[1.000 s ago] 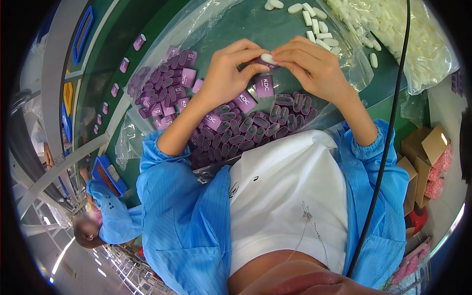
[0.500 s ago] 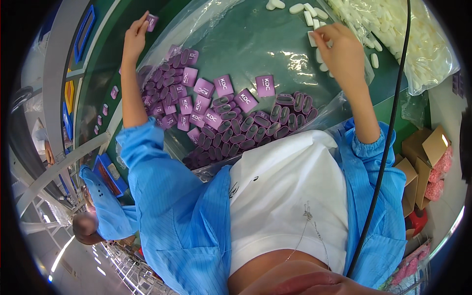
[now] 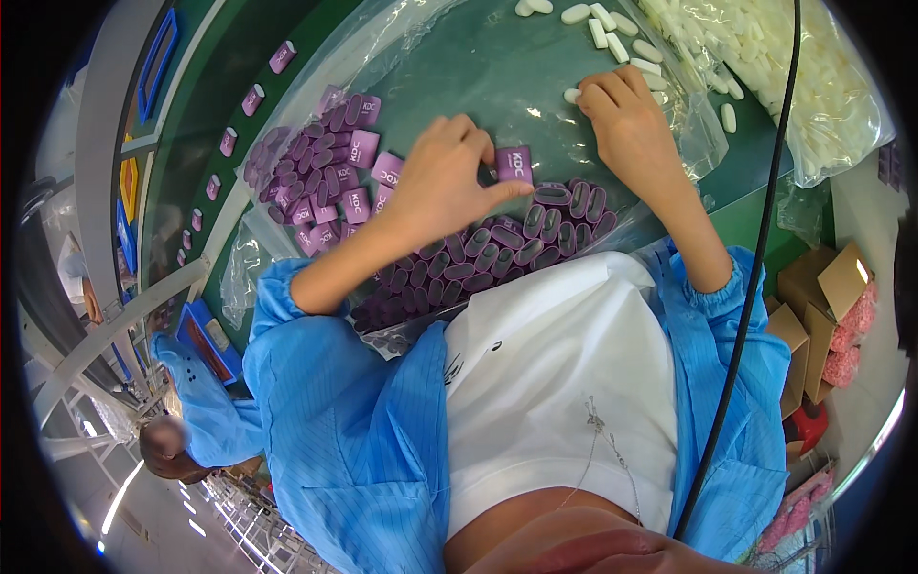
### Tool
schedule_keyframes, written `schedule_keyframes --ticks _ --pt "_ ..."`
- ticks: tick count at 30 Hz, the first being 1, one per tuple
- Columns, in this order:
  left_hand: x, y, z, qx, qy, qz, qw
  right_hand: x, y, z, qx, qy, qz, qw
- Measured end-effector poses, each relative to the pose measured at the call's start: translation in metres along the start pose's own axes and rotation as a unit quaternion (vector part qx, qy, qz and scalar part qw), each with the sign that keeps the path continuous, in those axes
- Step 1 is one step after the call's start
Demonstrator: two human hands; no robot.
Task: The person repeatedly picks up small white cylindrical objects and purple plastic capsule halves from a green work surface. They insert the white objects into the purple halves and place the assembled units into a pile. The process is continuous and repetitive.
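Left hand pinches a purple sleeve above the near pile while right hand fingers a white insert; joining them likely needs alignment.

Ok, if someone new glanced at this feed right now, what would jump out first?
Probably the heap of purple sleeves spread on clear plastic in the middle of the green table, with the left hand pinching one purple sleeve above it. Next, the right hand resting on a white capsule-shaped piece, beside the bag of white pieces at upper right.
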State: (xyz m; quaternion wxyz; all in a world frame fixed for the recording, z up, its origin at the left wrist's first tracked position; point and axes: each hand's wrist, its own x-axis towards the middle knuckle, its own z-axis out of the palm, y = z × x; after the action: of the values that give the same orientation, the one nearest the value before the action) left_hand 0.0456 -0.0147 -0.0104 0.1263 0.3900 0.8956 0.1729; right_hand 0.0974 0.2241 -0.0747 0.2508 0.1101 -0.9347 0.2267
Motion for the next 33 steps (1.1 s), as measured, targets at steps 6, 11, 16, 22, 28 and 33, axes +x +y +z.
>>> schedule_keyframes --ticks 6,11,16,22,28,33 --pt "0.008 0.005 0.009 -0.151 0.04 -0.081 0.984 0.001 -0.022 -0.01 0.27 0.01 0.07 0.96" --pt "0.017 0.007 0.006 -0.218 0.08 -0.008 0.973 0.0 -0.03 -0.016 0.344 0.005 0.072 0.936" --pt "0.017 0.009 0.006 -0.181 0.082 0.041 0.979 0.003 -0.038 -0.016 0.322 0.043 0.048 0.945" --pt "0.018 0.011 -0.001 -0.297 0.029 0.017 0.954 0.003 -0.032 -0.018 0.414 0.076 0.07 0.904" --pt "0.017 0.007 -0.004 -0.344 0.026 0.007 0.939 0.008 -0.025 -0.037 0.397 0.025 0.019 0.917" --pt "0.016 0.011 -0.009 -0.288 0.085 0.063 0.952 0.01 -0.036 -0.043 0.353 0.028 -0.026 0.935"
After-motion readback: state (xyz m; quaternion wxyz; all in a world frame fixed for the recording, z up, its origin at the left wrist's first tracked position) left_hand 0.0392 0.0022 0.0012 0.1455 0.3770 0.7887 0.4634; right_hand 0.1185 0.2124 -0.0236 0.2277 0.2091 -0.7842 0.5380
